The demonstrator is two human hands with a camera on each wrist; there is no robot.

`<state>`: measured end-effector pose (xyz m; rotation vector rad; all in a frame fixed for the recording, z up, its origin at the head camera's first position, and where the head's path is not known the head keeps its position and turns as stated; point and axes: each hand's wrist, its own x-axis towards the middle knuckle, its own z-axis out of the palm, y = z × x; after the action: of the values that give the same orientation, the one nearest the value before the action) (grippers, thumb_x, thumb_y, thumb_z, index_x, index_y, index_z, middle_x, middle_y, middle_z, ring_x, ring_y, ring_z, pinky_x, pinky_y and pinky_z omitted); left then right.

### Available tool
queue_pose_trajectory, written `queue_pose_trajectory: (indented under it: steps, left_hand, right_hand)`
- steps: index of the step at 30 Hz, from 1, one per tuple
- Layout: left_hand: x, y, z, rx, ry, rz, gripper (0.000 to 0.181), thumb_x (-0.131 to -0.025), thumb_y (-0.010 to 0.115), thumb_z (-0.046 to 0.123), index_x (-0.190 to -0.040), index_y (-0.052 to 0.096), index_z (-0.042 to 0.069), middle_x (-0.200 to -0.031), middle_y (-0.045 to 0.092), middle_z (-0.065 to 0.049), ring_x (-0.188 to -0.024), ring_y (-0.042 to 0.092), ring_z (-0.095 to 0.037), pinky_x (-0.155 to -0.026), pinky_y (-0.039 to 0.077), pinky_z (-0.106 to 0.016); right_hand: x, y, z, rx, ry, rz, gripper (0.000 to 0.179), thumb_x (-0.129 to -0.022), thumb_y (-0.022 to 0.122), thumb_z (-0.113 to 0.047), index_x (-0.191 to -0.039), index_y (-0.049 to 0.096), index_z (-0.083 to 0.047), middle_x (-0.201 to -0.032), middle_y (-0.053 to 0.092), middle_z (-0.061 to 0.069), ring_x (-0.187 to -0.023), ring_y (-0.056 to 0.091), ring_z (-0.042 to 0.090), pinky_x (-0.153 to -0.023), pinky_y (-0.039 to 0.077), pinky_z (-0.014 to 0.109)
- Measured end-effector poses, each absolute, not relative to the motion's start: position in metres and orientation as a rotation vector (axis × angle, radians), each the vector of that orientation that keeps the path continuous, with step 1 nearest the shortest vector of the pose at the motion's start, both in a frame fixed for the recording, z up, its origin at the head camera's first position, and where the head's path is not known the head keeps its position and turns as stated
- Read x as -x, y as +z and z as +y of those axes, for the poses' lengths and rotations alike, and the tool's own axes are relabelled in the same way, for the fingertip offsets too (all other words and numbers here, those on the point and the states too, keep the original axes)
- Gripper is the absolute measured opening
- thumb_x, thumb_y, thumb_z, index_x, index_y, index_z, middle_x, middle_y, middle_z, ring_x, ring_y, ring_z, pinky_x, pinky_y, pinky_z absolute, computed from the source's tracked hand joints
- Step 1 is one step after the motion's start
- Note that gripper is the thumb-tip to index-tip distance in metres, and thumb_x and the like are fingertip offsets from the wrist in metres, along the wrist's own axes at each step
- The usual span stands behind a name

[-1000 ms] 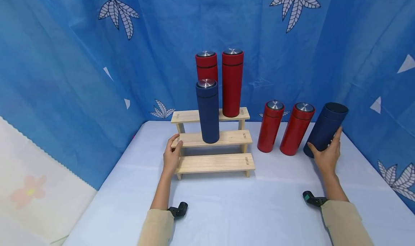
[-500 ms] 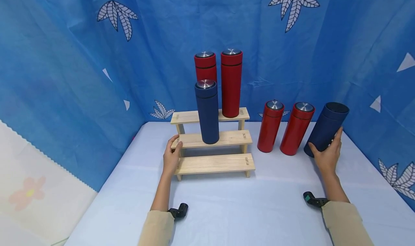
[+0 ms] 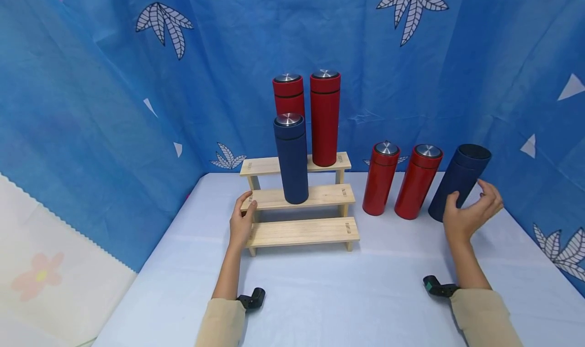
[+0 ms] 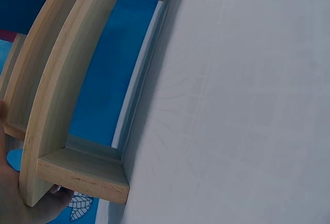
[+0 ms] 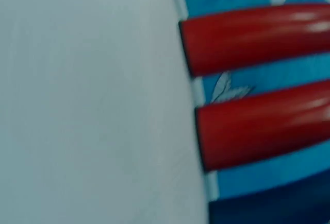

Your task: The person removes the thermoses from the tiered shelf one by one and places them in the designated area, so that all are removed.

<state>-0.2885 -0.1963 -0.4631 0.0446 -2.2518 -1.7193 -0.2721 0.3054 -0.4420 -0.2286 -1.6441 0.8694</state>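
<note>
My left hand [image 3: 240,226] grips the left end of the middle tier of a three-step wooden display rack [image 3: 299,232]. In the left wrist view, fingers of that hand curl about the rack's edge [image 4: 54,100]. My right hand [image 3: 469,219] is spread, thumb apart from fingers, just in front of a dark blue thermos bottle [image 3: 457,179] with a dark top; it looks clear of the bottle. Another blue thermos [image 3: 292,159], silver-lidded, stands on the middle tier. Two red thermoses stand on the top tier, a left one [image 3: 289,95], partly hidden, and a right one [image 3: 325,118].
Two shorter red thermoses, one [image 3: 381,179] nearer the rack and one [image 3: 418,182] beside the blue bottle, stand on the white-covered table [image 3: 347,296]. A blue patterned curtain [image 3: 256,47] closes off the back and sides.
My right hand has let go of the right-hand blue thermos and drawn back slightly to the right. That bottle stays in place. My left hand keeps its hold on the rack.
</note>
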Motion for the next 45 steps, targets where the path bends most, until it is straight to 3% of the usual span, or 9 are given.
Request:
queue_pose_trajectory:
  steps: [6, 12, 16, 19, 25, 33, 45]
  left_hand:
    - [0.285, -0.457, -0.195, -0.044, -1.737, -2.25, 0.046, -0.091, 0.049, 0.051, -0.133, 0.044, 0.035, -0.131, 0.046, -0.001, -0.087, 0.044, -0.02, -0.072, 0.037, -0.034]
    - [0.288, -0.462, -0.197, -0.04, -1.732, -2.246, 0.049, -0.088, 0.05, 0.055, -0.133, 0.044, 0.036, -0.121, 0.05, -0.002, -0.082, 0.044, -0.021, -0.068, 0.038, -0.033]
    - [0.288, -0.462, -0.196, -0.046, -1.732, -2.241, 0.048, -0.088, 0.051, 0.055, -0.132, 0.045, 0.037, -0.124, 0.05, -0.001, -0.083, 0.045, -0.02, -0.068, 0.038, -0.033]
    - [0.287, -0.462, -0.196, -0.045, -1.73, -2.24, 0.048, -0.088, 0.051, 0.055, -0.132, 0.045, 0.037, -0.127, 0.048, 0.0, -0.083, 0.045, -0.02, -0.068, 0.038, -0.033]
    - [0.289, -0.462, -0.196, -0.021, -1.728, -2.248, 0.048, -0.089, 0.05, 0.054, -0.133, 0.044, 0.036, -0.132, 0.045, 0.0, -0.084, 0.044, -0.022, -0.069, 0.037, -0.035]
    - [0.288, -0.463, -0.197, -0.033, -1.724, -2.236, 0.047, -0.088, 0.05, 0.054, -0.132, 0.045, 0.036, -0.127, 0.047, 0.0, -0.082, 0.044, -0.021, -0.067, 0.038, -0.034]
    - [0.288, -0.463, -0.197, -0.029, -1.714, -2.236, 0.048, -0.088, 0.051, 0.055, -0.132, 0.045, 0.036, -0.115, 0.051, -0.003, -0.077, 0.043, -0.02, -0.065, 0.038, -0.032]
  right_hand:
    - [0.271, -0.413, 0.267, 0.081, 0.904, -1.578, 0.018, -0.084, 0.057, -0.006, -0.098, 0.062, 0.004, -0.102, 0.06, 0.016, -0.104, 0.048, 0.014, -0.09, 0.031, 0.029]
    - [0.273, -0.384, 0.216, -0.028, 1.024, -1.477, 0.013, -0.082, 0.06, -0.007, -0.084, 0.065, 0.005, -0.086, 0.064, 0.015, -0.09, 0.051, 0.008, -0.083, 0.032, 0.026]
    - [0.268, -0.354, 0.174, -0.159, 1.104, -1.443, 0.007, -0.079, 0.06, 0.004, -0.083, 0.064, 0.008, -0.083, 0.063, 0.018, -0.084, 0.051, 0.015, -0.075, 0.033, 0.024]
    - [0.259, -0.333, 0.145, -0.26, 1.12, -1.485, 0.01, -0.076, 0.06, 0.011, -0.086, 0.061, 0.011, -0.086, 0.061, 0.023, -0.085, 0.052, 0.026, -0.077, 0.034, 0.027]
    - [0.258, -0.316, 0.112, -0.351, 1.138, -1.616, 0.025, -0.076, 0.065, 0.01, -0.1, 0.058, 0.01, -0.101, 0.058, 0.023, -0.098, 0.05, 0.029, -0.084, 0.04, 0.035]
    - [0.298, -0.341, 0.095, -0.518, 1.217, -1.72, 0.051, -0.076, 0.073, -0.001, -0.12, 0.049, 0.005, -0.117, 0.053, 0.019, -0.109, 0.048, 0.031, -0.09, 0.038, 0.044]
    - [0.305, -0.364, 0.046, -0.639, 1.361, -1.924, 0.092, -0.077, 0.076, -0.022, -0.147, 0.017, -0.015, -0.137, 0.034, 0.017, -0.121, 0.042, 0.03, -0.096, 0.037, 0.045]
